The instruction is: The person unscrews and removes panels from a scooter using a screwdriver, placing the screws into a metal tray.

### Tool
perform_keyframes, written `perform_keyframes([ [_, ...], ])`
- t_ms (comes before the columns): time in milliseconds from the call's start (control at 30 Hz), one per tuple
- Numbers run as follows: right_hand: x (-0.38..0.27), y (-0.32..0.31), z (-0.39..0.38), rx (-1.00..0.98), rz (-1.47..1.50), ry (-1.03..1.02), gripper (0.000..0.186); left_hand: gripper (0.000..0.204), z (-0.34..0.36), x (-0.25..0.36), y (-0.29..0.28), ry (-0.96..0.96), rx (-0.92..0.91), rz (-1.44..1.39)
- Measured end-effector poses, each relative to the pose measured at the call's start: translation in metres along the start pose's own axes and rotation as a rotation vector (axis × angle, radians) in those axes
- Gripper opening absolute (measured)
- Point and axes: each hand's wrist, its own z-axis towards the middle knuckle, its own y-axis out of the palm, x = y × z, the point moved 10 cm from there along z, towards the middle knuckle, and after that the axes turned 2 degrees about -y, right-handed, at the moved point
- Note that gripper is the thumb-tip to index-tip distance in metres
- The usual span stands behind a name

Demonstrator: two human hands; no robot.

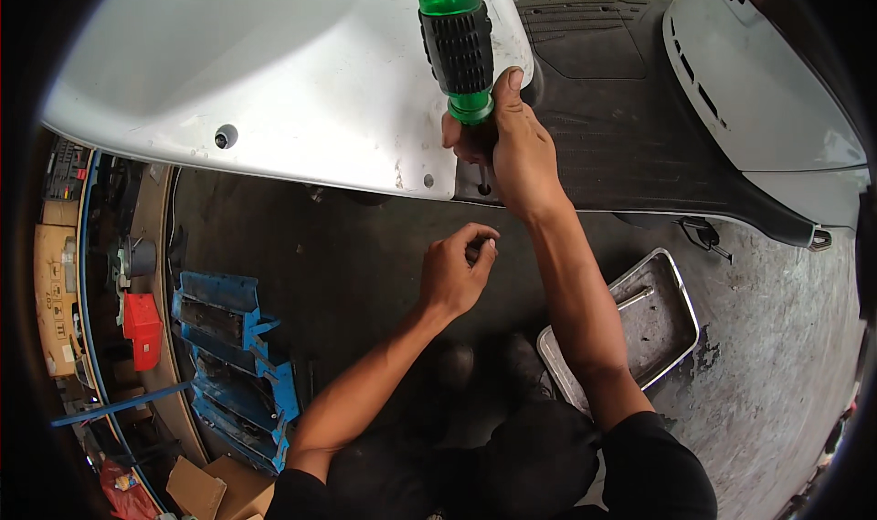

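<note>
A screwdriver (457, 50) with a green and black handle stands nearly upright at the top centre. My right hand (525, 155) is closed around the lower end of its handle, thumb up along the side. Its shaft reaches down toward a hole in the black footboard (603, 118) of a scooter, beside the corner of the white body panel (365, 109); the tip's exact seating is hard to see. My left hand (454, 269) hangs below the panel edge, touching nothing outside it. Its fingers are curled in with the thumb against them, and what they hold, if anything, is hidden.
A metal tray (690, 305) with a wrench-like tool (635, 298) and small parts lies on the floor at right. A blue toolbox (233, 356) stands open at left, near shelves with boxes and a red container (142, 330). The scooter's front panel (776, 82) rises at right.
</note>
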Motion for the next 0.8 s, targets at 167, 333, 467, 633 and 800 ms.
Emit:
perform_keyframes([
  [167,-0.012,-0.001,-0.014,-0.050,0.074,-0.174,0.033,0.016,0.000,0.003,0.000,0.003,-0.007,-0.018],
  [333,0.003,-0.021,-0.018,-0.123,0.148,-0.108,0.037,0.016,0.005,0.008,0.011,0.037,-0.010,-0.026],
  [467,0.007,-0.004,-0.020,-0.202,0.128,-0.040,0.039,0.017,0.004,0.003,0.012,0.026,-0.018,-0.053],
  [633,0.006,-0.007,-0.022,-0.100,0.160,-0.063,0.034,0.019,0.000,-0.039,0.042,-0.337,-0.229,-0.547],
  [800,0.011,-0.006,-0.023,-0.129,0.142,-0.096,0.031,0.025,-0.012,-0.053,0.059,-0.512,-0.341,-0.708],
])
